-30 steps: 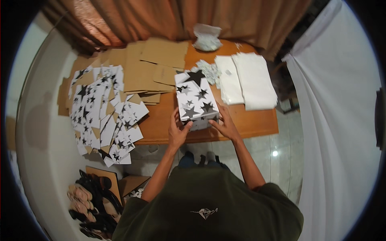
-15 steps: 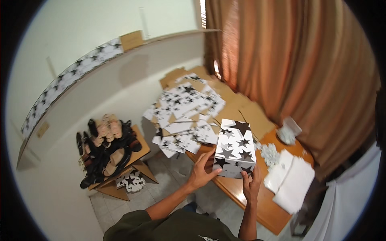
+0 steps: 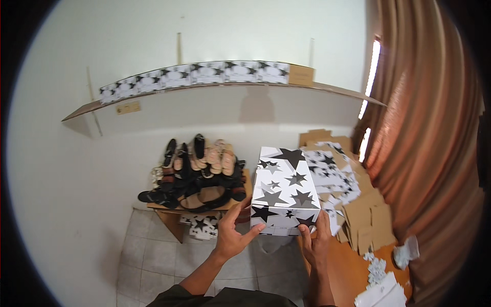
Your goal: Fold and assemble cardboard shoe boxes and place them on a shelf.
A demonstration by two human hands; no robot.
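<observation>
Between my two hands is a closed white shoebox (image 3: 284,188) printed with black and grey stars, held out in front of me. My left hand (image 3: 236,233) grips its near left side, thumb on the front face. On the right side my right hand (image 3: 315,238) clasps the near corner, its thumb also on the front. The undersides of the fingers are partly hidden by the box. Left of the box, a pile of black and beige shoes (image 3: 199,174) covers a small wooden table (image 3: 246,192).
A long wall shelf (image 3: 337,93) carries a row of star-printed boxes (image 3: 207,73) and a brown carton (image 3: 301,75). Flattened star-printed cartons (image 3: 327,169) and brown cardboard (image 3: 368,217) pile on the wooden desk (image 3: 340,273), with white paper sheets (image 3: 382,294) nearby. A brown curtain (image 3: 424,153) hangs right.
My view has turned left toward the shelf and shoes. The box, held in both hands throughout, has swung with me away from over the desk.
</observation>
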